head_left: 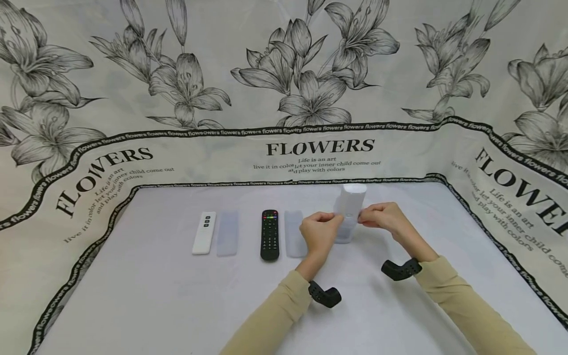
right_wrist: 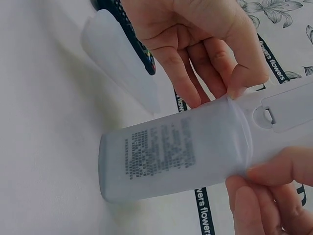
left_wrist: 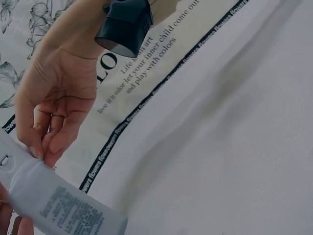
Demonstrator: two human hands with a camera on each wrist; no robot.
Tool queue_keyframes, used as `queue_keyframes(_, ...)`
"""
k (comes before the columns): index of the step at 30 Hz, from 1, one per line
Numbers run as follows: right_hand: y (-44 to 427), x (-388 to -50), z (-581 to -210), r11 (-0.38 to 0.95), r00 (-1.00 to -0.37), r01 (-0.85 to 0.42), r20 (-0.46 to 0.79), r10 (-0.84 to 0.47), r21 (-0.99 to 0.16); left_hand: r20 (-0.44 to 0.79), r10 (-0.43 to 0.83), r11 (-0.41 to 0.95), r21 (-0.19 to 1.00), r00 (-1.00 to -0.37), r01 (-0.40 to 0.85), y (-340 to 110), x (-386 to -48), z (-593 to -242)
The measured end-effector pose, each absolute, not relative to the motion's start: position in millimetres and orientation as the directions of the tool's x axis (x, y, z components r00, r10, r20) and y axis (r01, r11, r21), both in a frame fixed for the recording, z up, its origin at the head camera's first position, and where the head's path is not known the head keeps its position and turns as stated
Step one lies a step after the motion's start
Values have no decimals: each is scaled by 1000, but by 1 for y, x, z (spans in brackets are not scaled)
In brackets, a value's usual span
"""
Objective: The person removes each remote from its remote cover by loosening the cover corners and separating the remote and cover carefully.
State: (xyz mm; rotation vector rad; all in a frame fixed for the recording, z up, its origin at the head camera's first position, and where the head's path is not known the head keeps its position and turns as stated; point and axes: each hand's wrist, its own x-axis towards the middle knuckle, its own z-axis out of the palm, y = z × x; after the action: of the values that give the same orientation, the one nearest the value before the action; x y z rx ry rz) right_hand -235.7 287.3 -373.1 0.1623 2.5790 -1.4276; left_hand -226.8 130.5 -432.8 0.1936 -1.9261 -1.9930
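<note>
A white remote control (head_left: 353,197) stands tilted at the right, its lower part inside a translucent sleeve (right_wrist: 161,161). Printed dark text shows through the sleeve in both wrist views, and a battery cover (right_wrist: 296,108) lies above the rim. My left hand (head_left: 320,231) pinches one side of the sleeve's opening between thumb and fingers. On the opposite side, my right hand (head_left: 385,217) pinches the same rim. Only a few left fingertips (left_wrist: 5,210) appear in the left wrist view, at its lower left corner.
Left of my hands, a black remote (head_left: 269,235) lies between two flat translucent sleeves, one (head_left: 295,234) on its right and another (head_left: 228,233) on its left. A slim white remote (head_left: 204,233) lies farther left. Behind the white table (head_left: 177,305) hangs a flower-printed cloth (head_left: 213,158).
</note>
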Motion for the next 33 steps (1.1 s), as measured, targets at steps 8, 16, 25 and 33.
queue_keyframes(8,289,-242,-376,529,-970,215,-241,20,-821,153,-321,9,987,-935,159,128,-231,-434)
queue_keyframes(16,289,-246,-381,474,-964,238,-264,12,-847,167,-320,31,986,-932,166,127,-233,-436)
queue_keyframes(25,290,-246,-384,416,-957,268,-291,9,-869,156,-307,42,988,-939,151,126,-233,-438)
queue_keyframes(33,291,-244,-387,452,-959,249,-282,-7,-856,169,-310,42,986,-936,164,125,-233,-440)
